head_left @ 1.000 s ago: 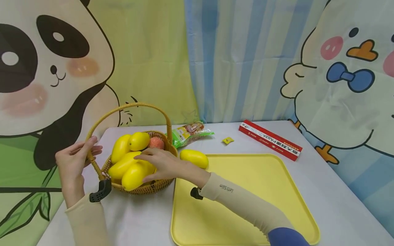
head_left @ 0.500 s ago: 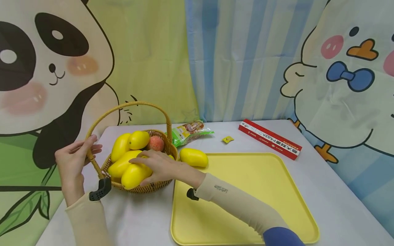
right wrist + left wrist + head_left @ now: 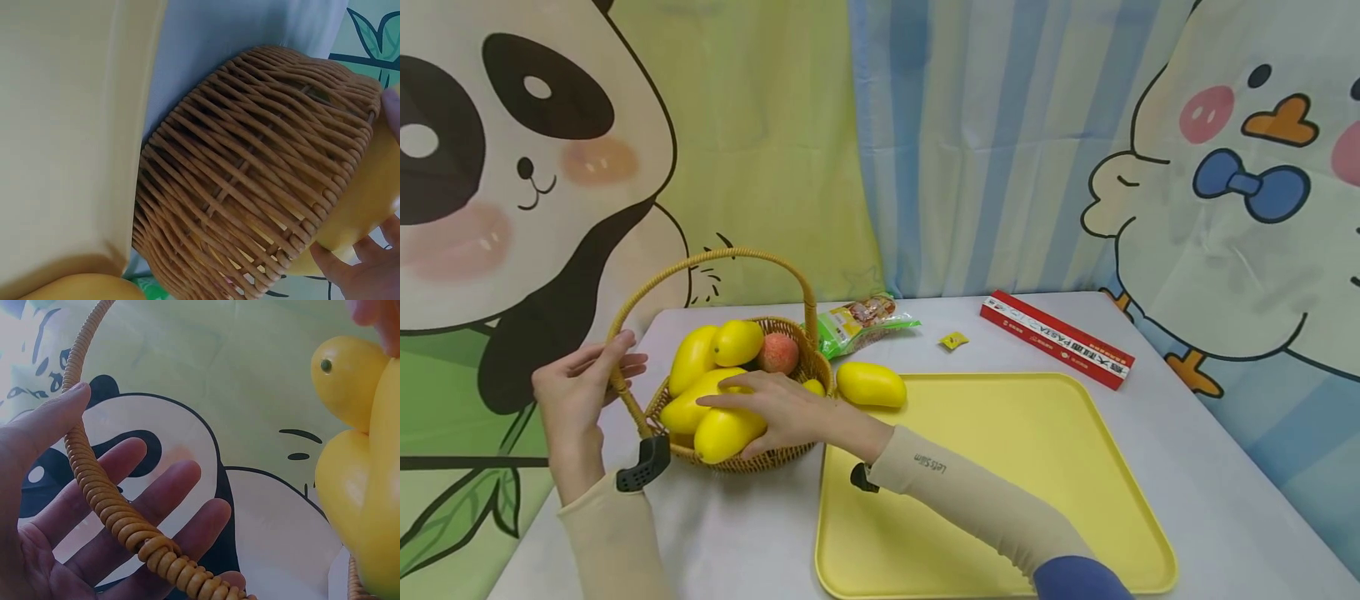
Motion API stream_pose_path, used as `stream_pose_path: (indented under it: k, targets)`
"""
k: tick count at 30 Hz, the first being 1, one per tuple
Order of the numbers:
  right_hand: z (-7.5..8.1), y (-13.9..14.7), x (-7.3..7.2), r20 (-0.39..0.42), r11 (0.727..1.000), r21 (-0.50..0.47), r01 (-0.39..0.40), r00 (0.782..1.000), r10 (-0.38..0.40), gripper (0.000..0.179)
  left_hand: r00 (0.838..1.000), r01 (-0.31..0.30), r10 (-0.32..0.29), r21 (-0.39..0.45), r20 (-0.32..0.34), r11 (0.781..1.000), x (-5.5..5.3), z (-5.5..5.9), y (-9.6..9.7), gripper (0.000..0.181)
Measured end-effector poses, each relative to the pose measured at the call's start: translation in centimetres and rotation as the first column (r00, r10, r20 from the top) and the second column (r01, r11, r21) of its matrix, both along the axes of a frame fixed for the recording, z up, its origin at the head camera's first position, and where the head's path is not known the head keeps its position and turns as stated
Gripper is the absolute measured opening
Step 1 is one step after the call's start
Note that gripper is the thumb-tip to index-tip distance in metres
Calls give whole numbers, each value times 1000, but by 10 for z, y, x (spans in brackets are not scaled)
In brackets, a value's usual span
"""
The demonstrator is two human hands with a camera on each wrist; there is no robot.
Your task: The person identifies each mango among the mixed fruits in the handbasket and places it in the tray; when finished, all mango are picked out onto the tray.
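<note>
At the left of the table stands a wicker basket [image 3: 771, 460] with a tall arched handle [image 3: 741, 252]. My left hand [image 3: 576, 387] holds the handle's left side; in the left wrist view the thumb lies over the wrapped cane and long fingers [image 3: 169, 487] spread behind it. My right hand [image 3: 790, 408] reaches down over the nearest yellow mango [image 3: 722, 437], fingers across its top and thumb on the near side. The right wrist view shows fingertips on both sides of that mango. Behind it lie other mangoes [image 3: 694, 360], a smaller lemon-like fruit [image 3: 737, 342] and a peach [image 3: 778, 353].
A yellow tray [image 3: 1000, 483] lies right of the basket, under the right forearm. One mango [image 3: 871, 385] sits at its back left corner. Behind are a green food bag [image 3: 861, 325], a small yellow packet [image 3: 954, 341] and a red pasta box [image 3: 1056, 337].
My right hand has slid a little to the left over the front mango, uncovering more of the peach. My left hand stays on the handle, and the basket stands where it was.
</note>
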State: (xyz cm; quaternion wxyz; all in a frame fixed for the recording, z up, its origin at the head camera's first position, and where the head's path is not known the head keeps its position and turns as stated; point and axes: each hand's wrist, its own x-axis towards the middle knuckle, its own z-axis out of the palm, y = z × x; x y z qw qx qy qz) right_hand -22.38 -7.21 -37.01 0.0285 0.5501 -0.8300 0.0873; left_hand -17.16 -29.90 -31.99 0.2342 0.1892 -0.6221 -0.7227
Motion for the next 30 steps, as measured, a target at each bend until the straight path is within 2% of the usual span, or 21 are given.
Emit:
stream_pose_path:
  k: [6, 24, 30]
  targets:
    - [-1, -1, 2, -36, 1000, -7, -11, 999, 10, 80, 1000, -2, 2, 7, -7, 1000, 0, 0, 0, 20]
    - [7, 7, 3, -48, 999, -25, 39, 998, -40, 78, 1000, 3, -3, 9, -11, 1000, -1, 1, 0, 18]
    - [11, 19, 0, -108, 997, -50, 59, 992, -65, 77, 999, 18, -18, 21, -33, 1000, 0, 0, -1, 17]
